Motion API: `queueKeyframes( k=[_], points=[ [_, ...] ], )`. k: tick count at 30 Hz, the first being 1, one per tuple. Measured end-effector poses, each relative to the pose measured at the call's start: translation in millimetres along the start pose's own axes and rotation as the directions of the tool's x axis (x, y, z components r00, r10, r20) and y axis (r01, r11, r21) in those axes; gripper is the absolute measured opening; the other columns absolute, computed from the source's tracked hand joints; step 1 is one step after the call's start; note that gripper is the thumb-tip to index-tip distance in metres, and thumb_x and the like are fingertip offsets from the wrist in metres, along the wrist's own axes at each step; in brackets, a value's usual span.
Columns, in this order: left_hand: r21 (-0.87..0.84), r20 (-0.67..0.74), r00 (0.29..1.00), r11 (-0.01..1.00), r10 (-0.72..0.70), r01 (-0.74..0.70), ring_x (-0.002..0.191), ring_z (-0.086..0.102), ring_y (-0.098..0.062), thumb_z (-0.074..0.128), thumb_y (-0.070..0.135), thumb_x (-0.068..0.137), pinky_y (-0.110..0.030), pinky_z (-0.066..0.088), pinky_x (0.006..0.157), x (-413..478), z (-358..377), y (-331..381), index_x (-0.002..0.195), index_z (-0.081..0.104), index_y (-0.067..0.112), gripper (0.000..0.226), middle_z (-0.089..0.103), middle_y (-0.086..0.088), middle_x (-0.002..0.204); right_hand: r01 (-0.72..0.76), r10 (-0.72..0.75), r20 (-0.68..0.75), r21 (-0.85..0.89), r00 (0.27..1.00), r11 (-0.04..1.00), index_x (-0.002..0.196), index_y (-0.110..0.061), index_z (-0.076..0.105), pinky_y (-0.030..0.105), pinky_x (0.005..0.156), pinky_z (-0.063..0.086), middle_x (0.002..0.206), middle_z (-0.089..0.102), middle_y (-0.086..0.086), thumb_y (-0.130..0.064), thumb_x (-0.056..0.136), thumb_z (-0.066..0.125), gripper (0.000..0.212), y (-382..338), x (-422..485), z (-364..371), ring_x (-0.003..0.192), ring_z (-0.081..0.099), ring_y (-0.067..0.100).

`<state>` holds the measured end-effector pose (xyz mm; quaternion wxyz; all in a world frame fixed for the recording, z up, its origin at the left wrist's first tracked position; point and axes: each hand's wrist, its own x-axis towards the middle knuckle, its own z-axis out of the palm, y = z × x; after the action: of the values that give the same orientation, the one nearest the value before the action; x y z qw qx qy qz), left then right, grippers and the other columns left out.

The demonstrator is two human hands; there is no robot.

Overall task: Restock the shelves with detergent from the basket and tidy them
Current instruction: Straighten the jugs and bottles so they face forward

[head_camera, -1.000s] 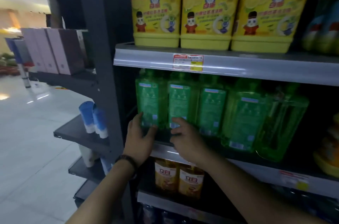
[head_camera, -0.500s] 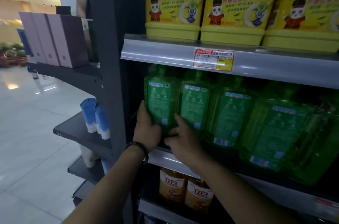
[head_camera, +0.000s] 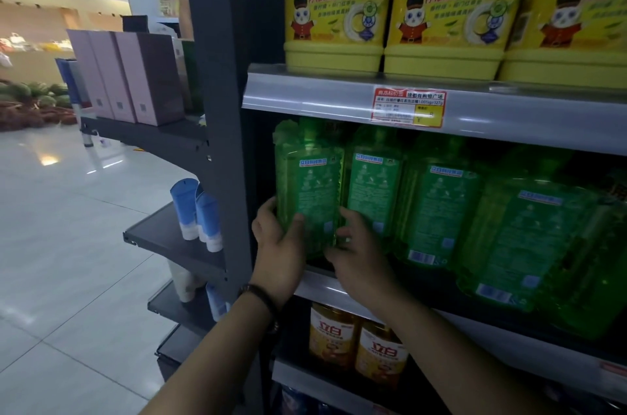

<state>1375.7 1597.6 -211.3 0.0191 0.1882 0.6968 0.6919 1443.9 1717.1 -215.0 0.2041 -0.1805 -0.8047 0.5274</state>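
Observation:
A row of green detergent bottles stands on the middle shelf [head_camera: 339, 285]. My left hand [head_camera: 280, 245] grips the leftmost green bottle [head_camera: 310, 183] low on its left side, thumb across the front. On the bottle's lower right side my right hand [head_camera: 356, 255] holds it, fingers curled between it and the second green bottle [head_camera: 373, 190]. Both bottles show their back labels. More green bottles [head_camera: 437, 211] lean to the right. The basket is out of view.
Big yellow detergent jugs [head_camera: 336, 7] fill the upper shelf, with a red and yellow price tag [head_camera: 409, 106] on its rail. Orange bottles [head_camera: 356, 343] stand below. The grey upright [head_camera: 220, 109] separates side shelves with pink boxes [head_camera: 135, 75] and blue tubes [head_camera: 195, 211]. Tiled floor lies to the left.
The camera has come closer and tilted up. Both hands have closed further round the leftmost green bottle, the left thumb now on its front.

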Motion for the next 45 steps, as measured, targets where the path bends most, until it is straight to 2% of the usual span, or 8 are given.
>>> queueKeyframes(
  k=[4,9,12,17,23,31,38,45],
  points=[
    [-0.155,0.032,0.998,0.986,-0.057,0.062,0.099,0.06,-0.004,0.042,0.031,0.112,-0.01,0.051,0.065,10.7,-3.1,6.9,0.137,0.039,0.02,0.027,0.057,0.006,0.119,0.035,-0.034,0.015,-0.045,0.999,0.998,0.164,-0.028,0.031,0.039,0.099,0.051,0.15,0.045,0.004,0.001,0.103,0.057,0.073,3.3,-8.8,-0.5,0.131,0.055,0.023],
    [-0.203,0.1,0.991,0.974,-0.084,0.103,0.125,0.065,-0.016,0.047,0.074,0.096,-0.044,0.052,0.109,15.0,-12.7,-2.1,0.143,0.056,0.03,0.065,0.067,-0.001,0.137,0.037,-0.032,0.07,-0.061,0.997,0.997,0.167,-0.037,0.025,0.045,0.109,0.053,0.151,0.045,-0.005,-0.014,0.096,0.071,0.088,1.0,-14.1,7.5,0.123,0.062,0.017],
    [-0.114,0.115,0.992,0.992,-0.047,0.06,0.132,0.058,-0.016,0.038,0.086,0.091,-0.048,0.041,0.119,8.7,-13.8,-3.0,0.134,0.064,0.041,0.068,0.063,0.002,0.136,0.04,-0.041,0.051,0.014,0.998,0.999,0.147,-0.047,0.048,0.046,0.098,0.06,0.118,0.07,-0.012,-0.023,0.082,0.084,0.077,-4.7,-5.8,9.7,0.102,0.071,0.009],
    [-0.024,0.087,0.996,1.0,0.018,-0.016,0.13,0.05,-0.01,0.025,0.065,0.105,-0.041,0.035,0.122,-7.5,-11.3,-0.1,0.126,0.06,0.049,0.044,0.055,0.014,0.121,0.15,-0.15,0.01,-0.124,0.989,0.981,0.127,-0.042,0.061,0.037,0.09,0.062,0.111,0.075,-0.016,-0.056,0.053,0.099,0.084,-5.8,9.6,6.7,0.1,0.071,0.001],
    [-0.205,0.133,0.991,0.979,0.028,0.0,0.133,0.059,-0.019,0.04,0.083,0.09,-0.043,0.044,0.115,8.7,-15.4,-6.1,0.135,0.06,0.016,0.083,0.061,-0.009,0.138,0.164,-0.187,-0.158,-0.148,0.969,0.975,0.14,-0.036,0.055,0.042,0.08,0.064,0.105,0.072,-0.014,-0.052,0.061,0.095,0.09,0.3,3.7,14.1,0.092,0.072,0.007],
    [-0.163,0.162,0.986,0.986,0.049,-0.022,0.127,0.062,-0.023,0.042,0.088,0.088,-0.053,0.045,0.114,7.0,-13.3,-15.1,0.129,0.052,0.01,0.088,0.063,-0.008,0.128,0.151,-0.23,-0.13,-0.444,0.964,0.883,0.114,-0.032,0.067,0.026,0.056,0.043,0.069,0.057,-0.015,-0.043,0.084,0.086,0.037,-3.2,15.1,12.0,0.068,0.063,0.009],
    [-0.235,0.222,0.975,0.968,-0.031,0.084,0.124,0.064,-0.008,0.033,0.082,0.096,-0.028,0.053,0.102,34.0,-7.9,-3.7,0.111,0.069,0.048,0.051,0.068,0.01,0.133,0.218,-0.353,-0.182,-0.513,0.918,0.83,0.136,-0.033,0.048,0.041,0.085,0.059,0.131,0.057,-0.006,-0.032,0.101,0.066,0.04,1.0,-19.8,20.9,0.111,0.064,0.019],
    [-0.301,0.266,0.955,0.93,-0.13,0.21,0.125,0.068,-0.034,0.016,0.067,0.107,-0.044,0.053,0.107,59.4,2.0,3.5,0.136,0.067,0.011,0.082,0.073,-0.019,0.129,0.284,-0.276,0.127,-0.696,0.953,0.66,0.169,-0.031,-0.007,0.045,0.122,0.037,0.166,0.003,0.0,-0.047,0.105,0.053,0.09,-4.4,-47.0,27.3,0.153,0.021,0.028]
  ],
)
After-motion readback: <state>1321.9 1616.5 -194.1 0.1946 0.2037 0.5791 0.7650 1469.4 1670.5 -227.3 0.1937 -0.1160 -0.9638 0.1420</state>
